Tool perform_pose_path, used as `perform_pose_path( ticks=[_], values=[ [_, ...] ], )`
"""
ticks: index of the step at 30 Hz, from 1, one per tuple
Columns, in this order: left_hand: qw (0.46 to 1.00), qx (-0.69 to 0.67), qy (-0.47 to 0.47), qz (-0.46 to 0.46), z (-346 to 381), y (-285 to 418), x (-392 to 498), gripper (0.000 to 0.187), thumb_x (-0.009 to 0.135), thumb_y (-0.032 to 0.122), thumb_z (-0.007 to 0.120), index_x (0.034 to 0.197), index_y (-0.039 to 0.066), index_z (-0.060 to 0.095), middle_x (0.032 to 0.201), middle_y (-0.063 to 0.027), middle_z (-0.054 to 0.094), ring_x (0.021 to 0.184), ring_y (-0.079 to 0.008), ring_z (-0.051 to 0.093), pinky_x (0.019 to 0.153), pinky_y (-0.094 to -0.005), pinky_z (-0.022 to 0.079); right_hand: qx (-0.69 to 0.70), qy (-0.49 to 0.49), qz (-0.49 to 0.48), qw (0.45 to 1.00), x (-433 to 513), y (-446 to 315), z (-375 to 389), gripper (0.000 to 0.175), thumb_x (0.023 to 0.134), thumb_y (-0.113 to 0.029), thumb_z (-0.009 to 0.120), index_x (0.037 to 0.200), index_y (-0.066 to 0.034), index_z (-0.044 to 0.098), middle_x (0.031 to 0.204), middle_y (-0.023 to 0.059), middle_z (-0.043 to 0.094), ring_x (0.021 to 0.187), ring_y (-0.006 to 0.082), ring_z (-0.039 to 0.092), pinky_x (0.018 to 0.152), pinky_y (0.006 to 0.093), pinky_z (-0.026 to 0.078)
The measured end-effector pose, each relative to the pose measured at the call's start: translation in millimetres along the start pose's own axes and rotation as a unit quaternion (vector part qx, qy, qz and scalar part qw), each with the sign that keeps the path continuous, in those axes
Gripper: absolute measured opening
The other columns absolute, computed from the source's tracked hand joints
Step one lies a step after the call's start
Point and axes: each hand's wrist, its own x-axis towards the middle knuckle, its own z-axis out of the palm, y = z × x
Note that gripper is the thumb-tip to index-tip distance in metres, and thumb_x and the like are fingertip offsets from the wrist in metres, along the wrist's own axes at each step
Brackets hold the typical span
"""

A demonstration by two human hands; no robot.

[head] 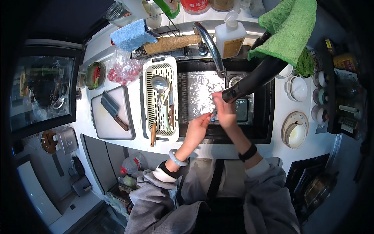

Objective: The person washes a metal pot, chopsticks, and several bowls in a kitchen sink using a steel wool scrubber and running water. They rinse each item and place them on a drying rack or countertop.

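Note:
Over the black kitchen sink (264,128), my left hand (200,127) has its fingers pinched together on a small dark object that I cannot make out. Close beside it, my right hand (224,112) is slightly blurred, its fingers near the same object. The chrome faucet (211,49) arches over the basin, whose wet floor glares in the light. A black padded arm reaches across and partly hides the sink's right side. Left of my hands, a cream plastic drain basket (146,117) holds a metal ladle (159,84) with a wooden handle, a wooden-handled knife (171,114) and a pale green utensil.
On the far left a cleaver (111,106) lies on a cutting board (102,131). Behind the sink are a soap pump bottle (230,36), a wire rack with a blue cloth (131,35), and jars. A green towel (292,32) hangs at upper right; bowls (296,136) stand below it.

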Motion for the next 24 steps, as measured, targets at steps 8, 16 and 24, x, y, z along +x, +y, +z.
perform_pose_path(
  ticks=[8,16,24],
  values=[
    [0.998,-0.054,-0.018,-0.017,7.0,10.8,-1.2,0.024,0.095,0.018,0.053,0.104,0.002,0.067,0.058,0.0017,0.047,0.055,-0.0065,0.041,0.052,-0.0229,0.035,-0.080,0.016,-0.056,0.995,-6.1,5.6,-4.0,0.013,0.086,-0.004,0.056,0.096,-0.0007,0.064,0.093,0.0088,0.061,0.087,0.0193,0.058,0.080,0.0329,0.045],
    [0.897,-0.343,-0.156,-0.231,-8.9,-5.5,10.9,0.018,0.099,0.025,0.046,0.093,0.010,0.054,0.057,0.0082,0.034,0.045,-0.0030,0.024,0.038,-0.0217,0.018,0.066,0.007,0.024,0.997,22.9,70.5,-33.3,0.022,0.082,-0.004,0.064,0.104,-0.0037,0.061,0.099,0.0028,0.063,0.092,0.0112,0.058,0.083,0.0279,0.046],
    [0.992,0.078,0.027,0.090,20.0,-23.0,15.8,0.018,0.093,0.022,0.054,0.099,0.005,0.051,0.074,-0.0204,0.058,0.074,-0.0420,0.058,0.065,-0.0455,0.044,-0.134,0.020,0.025,0.991,6.9,67.5,-34.0,0.041,0.078,-0.008,0.070,0.115,-0.0060,0.054,0.104,0.0081,0.061,0.097,0.0191,0.059,0.085,0.0323,0.046]
  ],
)
